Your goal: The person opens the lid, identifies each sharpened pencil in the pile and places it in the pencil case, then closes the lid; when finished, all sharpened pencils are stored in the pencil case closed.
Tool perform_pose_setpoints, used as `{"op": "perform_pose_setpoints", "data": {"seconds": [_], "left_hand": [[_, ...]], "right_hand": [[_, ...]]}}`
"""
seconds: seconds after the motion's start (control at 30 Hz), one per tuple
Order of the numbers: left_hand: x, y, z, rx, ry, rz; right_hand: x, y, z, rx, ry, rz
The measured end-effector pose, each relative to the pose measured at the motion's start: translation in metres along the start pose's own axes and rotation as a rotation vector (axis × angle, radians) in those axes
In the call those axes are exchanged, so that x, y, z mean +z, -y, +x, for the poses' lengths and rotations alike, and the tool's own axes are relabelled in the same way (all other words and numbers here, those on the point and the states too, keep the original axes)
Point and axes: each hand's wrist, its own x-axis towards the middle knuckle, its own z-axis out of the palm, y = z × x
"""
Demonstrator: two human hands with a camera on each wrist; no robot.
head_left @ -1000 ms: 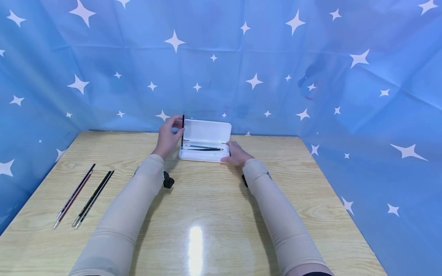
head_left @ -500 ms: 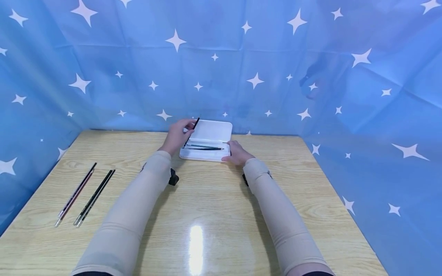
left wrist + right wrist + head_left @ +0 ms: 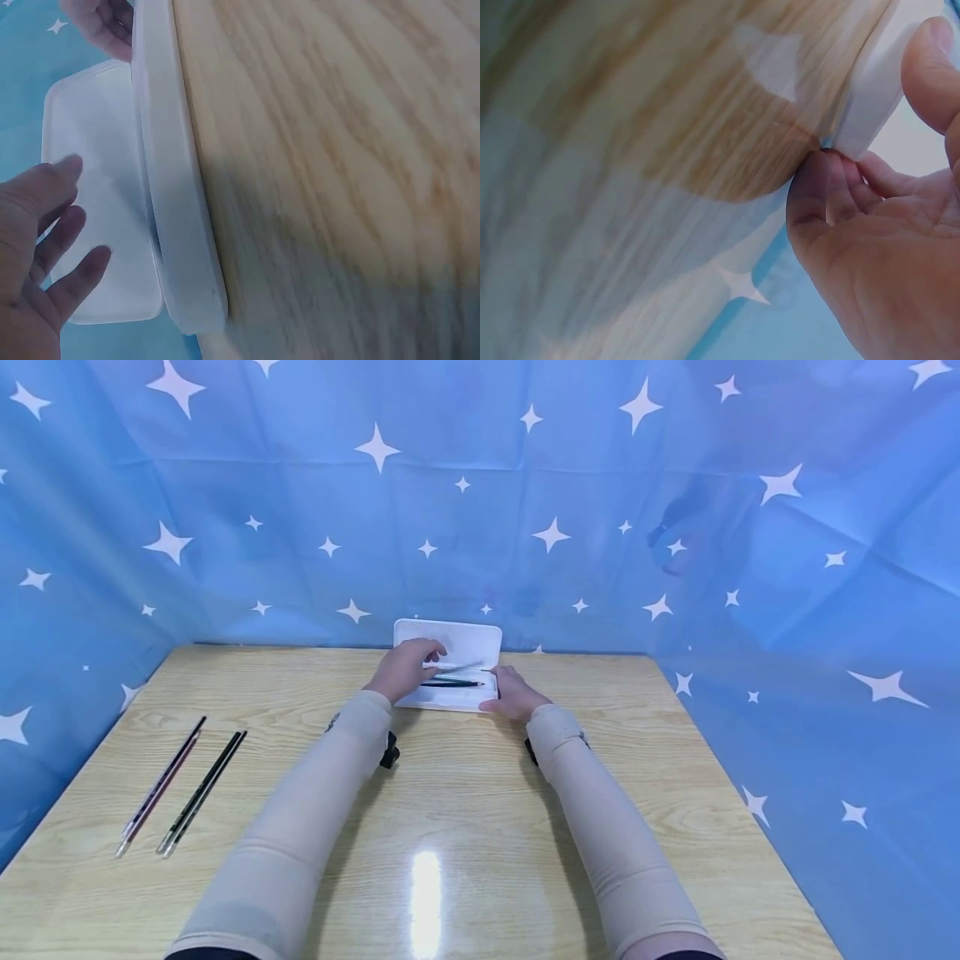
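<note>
An open white pencil case (image 3: 450,699) stands at the far side of the table, its lid (image 3: 472,642) tipped up behind it. Dark and green pencils (image 3: 457,682) lie inside the tray, partly covered by my left hand (image 3: 405,670). In the left wrist view that hand's fingers (image 3: 88,274) are spread and loosely bent over the case, with nothing seen between them. My right hand (image 3: 516,695) holds the right end of the case, thumb near the front edge; its fingers (image 3: 810,195) touch the case's end in the right wrist view.
Several pencils lie in two pairs on the left of the wooden table: a dark and reddish pair (image 3: 161,785) and a black pair (image 3: 201,793). A blue star-patterned curtain (image 3: 480,527) hangs right behind the case.
My left hand has moved right over the case. The dark pencil it held upright was tilted down and has left its fingers. My right hand stays on the case's end.
</note>
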Motion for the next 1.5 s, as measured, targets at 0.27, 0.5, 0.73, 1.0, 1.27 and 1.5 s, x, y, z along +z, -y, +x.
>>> {"op": "perform_pose_setpoints", "data": {"seconds": [0.27,0.5,0.73,1.0,1.27,1.5], "left_hand": [[-0.009,0.009,-0.009,0.003,-0.025,-0.085],[-0.017,0.015,-0.019,0.000,-0.018,-0.050],[-0.025,0.020,-0.031,-0.075,0.000,-0.062],[-0.041,0.041,-0.048,-0.105,-0.046,-0.106],[-0.053,0.059,-0.062,-0.098,-0.074,-0.130],[-0.064,0.074,-0.080,-0.130,-0.075,-0.126]], "right_hand": [[-0.001,0.004,-0.001,-0.008,-0.004,-0.020],[0.000,0.004,0.000,-0.005,-0.008,0.004],[0.003,0.003,0.000,0.011,-0.003,0.016],[0.001,0.004,-0.001,-0.011,0.006,0.011],[-0.001,0.005,-0.001,-0.001,-0.002,0.001],[0.000,0.001,0.003,-0.010,0.013,0.000]]}}
